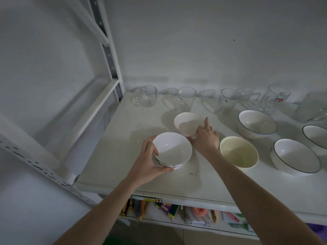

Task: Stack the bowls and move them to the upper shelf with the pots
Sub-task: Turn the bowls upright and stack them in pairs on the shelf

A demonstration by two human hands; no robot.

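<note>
Left hand (147,162) curled round patterned white ceramic bowl (172,150), right hand (204,137) at two o'clock pinching tilted pale pink bowl (189,123), cream bowl (238,152) at three o'clock

Two arms were in view, both bare from the bottom edge of the picture up to the hands, with no sleeve or cuff showing anywhere along them. The left hand (149,160) wore no glove, ring or bracelet that could be seen, and its wrist carried no watch or strap. The right hand (205,137) was likewise uncovered, its wrist plain. The fingers (206,123) were slender, and the nails, where they showed, were short and seemed unpainted, though the dim light made that hard to judge. Both forearms were slim and smooth, without visible marks or tattoos. Nothing more of the person showed beyond the forearms.
</note>
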